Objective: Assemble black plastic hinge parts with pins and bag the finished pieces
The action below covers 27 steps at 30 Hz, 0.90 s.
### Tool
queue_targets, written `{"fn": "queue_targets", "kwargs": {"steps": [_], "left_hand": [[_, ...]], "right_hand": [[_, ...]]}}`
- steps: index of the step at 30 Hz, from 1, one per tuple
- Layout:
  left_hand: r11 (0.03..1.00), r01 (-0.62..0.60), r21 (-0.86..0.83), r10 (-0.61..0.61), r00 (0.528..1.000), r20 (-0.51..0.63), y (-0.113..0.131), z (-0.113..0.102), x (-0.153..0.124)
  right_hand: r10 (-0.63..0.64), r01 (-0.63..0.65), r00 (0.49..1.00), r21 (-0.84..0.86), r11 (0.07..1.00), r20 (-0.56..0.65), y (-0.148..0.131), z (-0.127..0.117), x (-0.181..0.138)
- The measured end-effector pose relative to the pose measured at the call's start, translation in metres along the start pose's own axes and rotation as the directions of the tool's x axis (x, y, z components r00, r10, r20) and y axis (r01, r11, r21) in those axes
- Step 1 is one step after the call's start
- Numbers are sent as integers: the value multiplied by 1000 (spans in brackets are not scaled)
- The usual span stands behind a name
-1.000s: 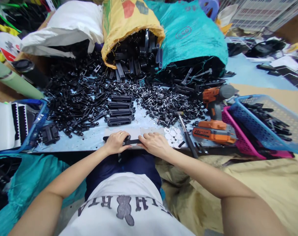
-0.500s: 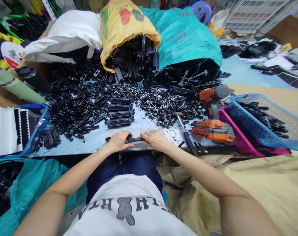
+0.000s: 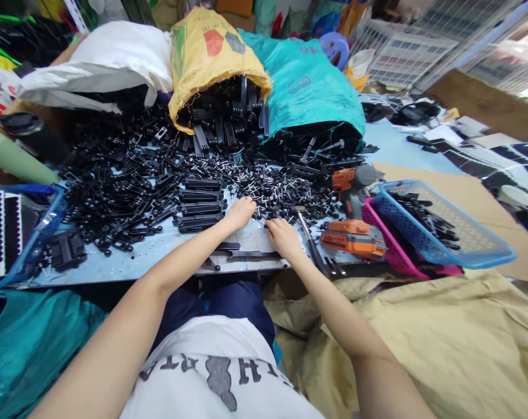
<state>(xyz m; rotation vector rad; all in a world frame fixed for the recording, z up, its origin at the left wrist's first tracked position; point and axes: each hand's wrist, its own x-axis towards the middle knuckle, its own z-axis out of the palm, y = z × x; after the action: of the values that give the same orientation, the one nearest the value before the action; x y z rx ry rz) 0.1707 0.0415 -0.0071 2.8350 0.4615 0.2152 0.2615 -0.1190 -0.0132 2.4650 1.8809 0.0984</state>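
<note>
My left hand (image 3: 241,213) reaches into the near edge of a pile of small black-headed metal pins (image 3: 273,186). Its fingers are curled in, and what they hold, if anything, is hidden. Just right of it, my right hand (image 3: 285,237) is at the same edge of the pile with its fingertips drawn together; anything between them is too small to name. Below the hands, a long black plastic bar (image 3: 255,255) lies along the table's front edge, with a shorter black piece (image 3: 227,246) beside it. Left of my left forearm lies a stack of several black plastic bars (image 3: 200,198).
An orange cordless drill (image 3: 353,235) and a hammer (image 3: 310,235) lie to the right, beside a blue basket (image 3: 477,233). Loose black parts (image 3: 120,180) cover the left. White, yellow (image 3: 220,49) and teal sacks (image 3: 307,81) stand behind.
Both hands have left the black bar at the front edge and moved forward to the pin pile. The bar now lies on the table. The view has shifted slightly right.
</note>
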Motion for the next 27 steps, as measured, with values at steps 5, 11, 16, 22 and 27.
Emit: {"fn": "queue_targets", "kwargs": {"steps": [5,11,16,22,27], "left_hand": [[984,148,-98,-165,965,-202,-32,-28,-95],[955,282,-96,-288,956,-56,-58,-29,-186],[960,263,93,-270,961,69,-43,-41,-179],[984,158,78,-161,986,34,-34,-41,-167],[997,71,-30,-77,961,-264,-47,-8,-183]], "right_hand": [[-6,10,997,-52,999,71,6,3,19],[28,-21,999,165,986,-41,0,-2,16],[-31,44,998,289,956,-49,-17,-9,14],[-40,138,983,584,800,-178,-34,-18,7],[-113,163,986,637,753,-119,-43,-21,-2]]}}
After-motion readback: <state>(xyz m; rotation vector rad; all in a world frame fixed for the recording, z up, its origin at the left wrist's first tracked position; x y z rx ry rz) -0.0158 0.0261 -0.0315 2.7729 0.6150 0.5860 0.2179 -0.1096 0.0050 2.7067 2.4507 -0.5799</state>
